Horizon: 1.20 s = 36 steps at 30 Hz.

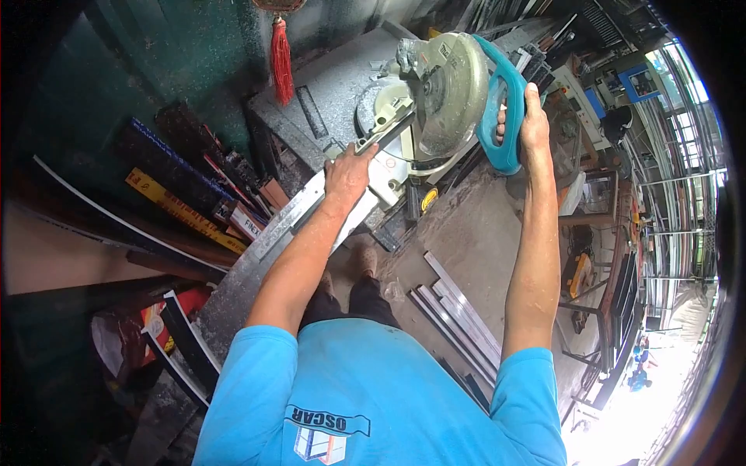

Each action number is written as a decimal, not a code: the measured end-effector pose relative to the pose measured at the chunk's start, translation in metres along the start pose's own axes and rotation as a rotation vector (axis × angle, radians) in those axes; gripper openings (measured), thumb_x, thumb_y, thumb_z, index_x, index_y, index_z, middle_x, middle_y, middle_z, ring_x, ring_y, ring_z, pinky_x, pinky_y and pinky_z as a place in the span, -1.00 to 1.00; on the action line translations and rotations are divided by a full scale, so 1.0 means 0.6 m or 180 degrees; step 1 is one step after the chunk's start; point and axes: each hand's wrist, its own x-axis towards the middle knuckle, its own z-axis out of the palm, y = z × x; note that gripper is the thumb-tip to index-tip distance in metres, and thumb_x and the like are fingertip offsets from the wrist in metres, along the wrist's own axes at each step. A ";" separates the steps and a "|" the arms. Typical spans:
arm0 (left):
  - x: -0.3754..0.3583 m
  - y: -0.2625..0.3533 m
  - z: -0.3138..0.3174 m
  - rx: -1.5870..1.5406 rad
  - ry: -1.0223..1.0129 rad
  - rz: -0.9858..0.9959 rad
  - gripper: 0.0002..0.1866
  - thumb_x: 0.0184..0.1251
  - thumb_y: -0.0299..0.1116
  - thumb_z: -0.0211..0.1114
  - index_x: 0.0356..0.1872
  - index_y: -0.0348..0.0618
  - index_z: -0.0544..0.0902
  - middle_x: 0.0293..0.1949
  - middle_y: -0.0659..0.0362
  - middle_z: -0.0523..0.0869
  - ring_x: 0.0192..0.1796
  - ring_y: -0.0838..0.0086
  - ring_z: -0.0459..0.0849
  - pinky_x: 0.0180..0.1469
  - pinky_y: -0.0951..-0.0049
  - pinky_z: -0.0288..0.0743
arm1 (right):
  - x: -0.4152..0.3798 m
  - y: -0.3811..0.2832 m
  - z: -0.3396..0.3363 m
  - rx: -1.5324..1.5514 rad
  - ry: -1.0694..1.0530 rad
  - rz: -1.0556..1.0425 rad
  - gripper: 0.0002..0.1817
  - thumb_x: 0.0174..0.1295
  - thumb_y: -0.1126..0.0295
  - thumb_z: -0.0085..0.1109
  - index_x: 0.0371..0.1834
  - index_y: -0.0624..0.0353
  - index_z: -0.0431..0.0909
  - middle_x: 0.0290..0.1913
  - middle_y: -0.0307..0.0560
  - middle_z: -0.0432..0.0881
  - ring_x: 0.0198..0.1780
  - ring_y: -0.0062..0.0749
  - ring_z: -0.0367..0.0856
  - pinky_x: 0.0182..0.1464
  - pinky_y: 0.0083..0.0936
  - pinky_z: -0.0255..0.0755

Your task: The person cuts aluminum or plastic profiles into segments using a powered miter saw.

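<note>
A miter saw with a round, dusty blade guard stands on a dusty bench. Its teal handle is at the right, and my right hand is wrapped round it, with fingertips showing through the handle's opening. To the left, my left hand presses on a dark metal profile lying against the saw's fence, its fingers over the profile's near end. The profile runs toward the blade guard, which hides the blade and the profile's far end.
Metal bars lie on the floor at my right. Long boxes and profiles lean at the left. A red tassel hangs above the bench. A yellow tape measure sits beside the saw's base. Racks of profiles stand at the far right.
</note>
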 end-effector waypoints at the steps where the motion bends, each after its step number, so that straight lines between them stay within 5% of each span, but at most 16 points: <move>1: 0.000 0.000 -0.001 -0.0023 -0.0056 -0.0010 -0.48 0.54 -0.31 0.14 0.47 0.39 0.51 0.40 -0.27 0.50 0.29 -0.15 0.64 0.27 -0.29 0.46 | -0.003 0.002 0.000 -0.0002 0.0002 0.0009 -0.23 0.50 -0.38 -0.18 -0.17 0.22 0.60 -0.49 -0.15 0.60 -0.58 -0.42 0.55 -0.52 -0.37 0.51; 11: -0.001 0.005 -0.007 -0.0006 -0.0138 -0.0012 -0.49 0.56 -0.30 0.13 0.48 0.41 0.50 0.40 -0.25 0.50 0.26 -0.14 0.66 0.26 -0.30 0.47 | -0.012 0.018 0.005 -0.0020 0.0115 -0.0033 -0.24 0.50 -0.37 -0.17 -0.19 0.21 0.61 -0.50 -0.15 0.61 -0.59 -0.44 0.56 -0.53 -0.39 0.52; 13: -0.003 0.006 -0.002 0.0061 0.0120 0.0058 -0.47 0.51 -0.42 0.08 0.42 0.35 0.57 0.19 -0.16 0.63 0.12 -0.07 0.73 0.17 -0.29 0.51 | -0.013 0.020 0.005 -0.0036 0.0133 -0.0052 -0.24 0.50 -0.37 -0.17 -0.19 0.21 0.61 -0.50 -0.15 0.61 -0.58 -0.44 0.56 -0.53 -0.39 0.52; 22: -0.003 0.004 0.003 0.0055 0.0294 0.0139 -0.50 0.49 -0.41 0.11 0.38 0.32 0.59 0.04 -0.09 0.65 0.01 -0.04 0.76 0.08 -0.32 0.53 | -0.009 0.028 0.002 -0.0055 0.0109 -0.0068 -0.24 0.50 -0.37 -0.17 -0.19 0.22 0.61 -0.49 -0.13 0.63 -0.57 -0.44 0.58 -0.52 -0.38 0.54; 36: -0.003 0.007 -0.002 0.0037 0.0181 0.0105 -0.51 0.50 -0.40 0.10 0.39 0.31 0.60 0.10 -0.11 0.65 0.07 -0.05 0.75 0.12 -0.33 0.52 | -0.017 0.038 0.005 0.0102 0.0086 -0.0078 -0.23 0.50 -0.38 -0.17 -0.19 0.23 0.60 -0.51 -0.14 0.60 -0.59 -0.45 0.56 -0.54 -0.41 0.51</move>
